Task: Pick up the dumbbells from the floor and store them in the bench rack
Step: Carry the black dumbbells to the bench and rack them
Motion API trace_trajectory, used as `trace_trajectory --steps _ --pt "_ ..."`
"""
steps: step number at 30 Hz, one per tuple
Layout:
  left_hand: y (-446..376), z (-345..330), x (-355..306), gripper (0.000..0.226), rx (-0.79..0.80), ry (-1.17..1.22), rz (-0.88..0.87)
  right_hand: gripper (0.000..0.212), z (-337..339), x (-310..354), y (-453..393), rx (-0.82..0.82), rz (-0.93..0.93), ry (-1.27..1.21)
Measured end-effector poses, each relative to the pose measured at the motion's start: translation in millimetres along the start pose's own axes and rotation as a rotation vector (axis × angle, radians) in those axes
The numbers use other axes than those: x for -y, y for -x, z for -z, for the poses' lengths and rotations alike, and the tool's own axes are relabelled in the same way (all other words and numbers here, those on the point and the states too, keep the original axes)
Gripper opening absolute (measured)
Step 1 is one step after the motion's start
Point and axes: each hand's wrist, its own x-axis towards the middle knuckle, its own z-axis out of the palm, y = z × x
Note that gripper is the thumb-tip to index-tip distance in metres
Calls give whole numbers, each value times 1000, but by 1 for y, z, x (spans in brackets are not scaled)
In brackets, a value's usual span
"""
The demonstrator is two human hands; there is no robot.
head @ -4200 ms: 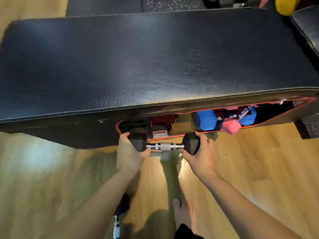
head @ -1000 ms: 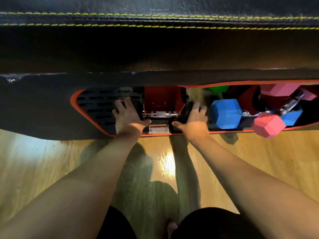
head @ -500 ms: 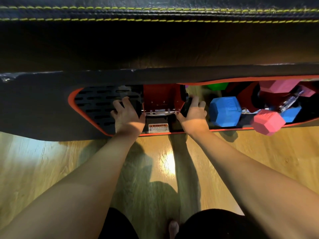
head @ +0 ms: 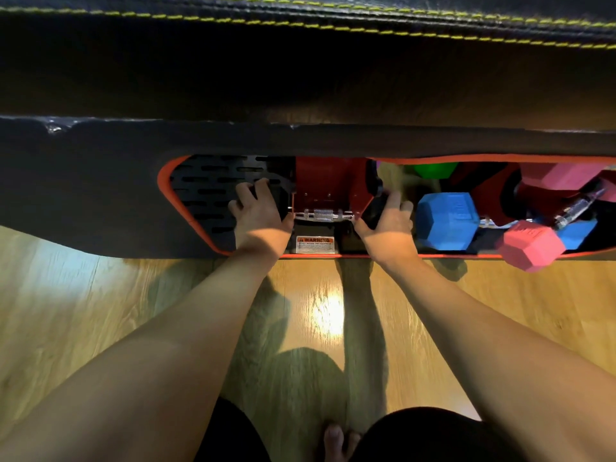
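Both hands are reaching into the bench rack [head: 173,195]. The left hand [head: 258,213] and right hand [head: 388,221] are curling half-closed fingers over the black dumbbell's [head: 321,215] ends. Its handle is running three to nine o'clock between them, inside the rack opening.
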Motion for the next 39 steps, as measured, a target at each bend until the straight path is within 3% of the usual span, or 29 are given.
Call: trace_trajectory --steps 14,26,33,39 --pt "3 -3 6 70 -29 95 -15 74 1 1 -1 7 19 66" --pt "5 2 1 71 -35 18 9 81 5 6 1 67 17 169" --pt "0 8 -2 82 86 4 44 104 9 11 13 127 53 515" --pt "10 26 24 110 288 167 -1 108 14 33 31 269 48 687"
